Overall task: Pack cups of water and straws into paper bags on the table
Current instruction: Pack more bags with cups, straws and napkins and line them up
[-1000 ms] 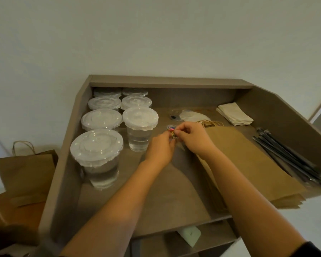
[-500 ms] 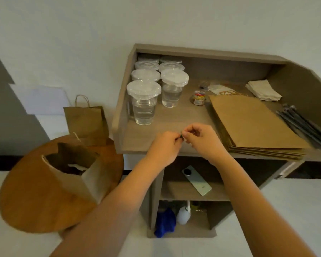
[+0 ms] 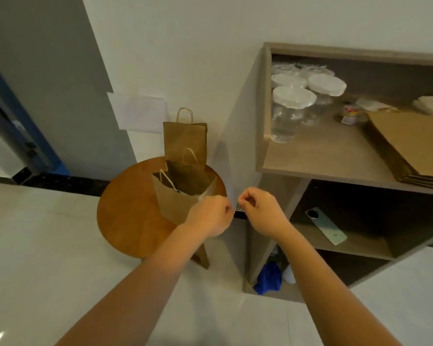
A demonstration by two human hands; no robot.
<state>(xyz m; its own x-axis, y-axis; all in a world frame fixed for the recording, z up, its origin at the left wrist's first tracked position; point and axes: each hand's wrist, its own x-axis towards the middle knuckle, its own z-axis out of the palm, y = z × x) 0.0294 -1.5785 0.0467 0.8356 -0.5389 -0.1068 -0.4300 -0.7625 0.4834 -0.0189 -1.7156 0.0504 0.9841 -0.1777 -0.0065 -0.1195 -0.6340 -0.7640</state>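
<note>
Now our open paper bag (image 3: 179, 196) stands on the round wooden worktop (image 3: 128, 216); it is thin, creased kraft that crumples easily, so we would take it by the twisted handles or rim. Our left hand (image 3: 210, 214) and right hand (image 3: 261, 212) both pinch a tiny item (image 3: 238, 206), too small to identify, beside it. Lidded cups of water (image 3: 289, 113), likely heavy, slick and squashable, wait on the shelf (image 3: 318, 156) by flat bags (image 3: 415, 148).

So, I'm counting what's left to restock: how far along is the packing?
One paper bag stands at the back of the round table. An open bag is in progress; both hands, left hand and right hand, pinch something small beside it. Several lidded cups and a stack of flat bags remain on the shelf.
</note>
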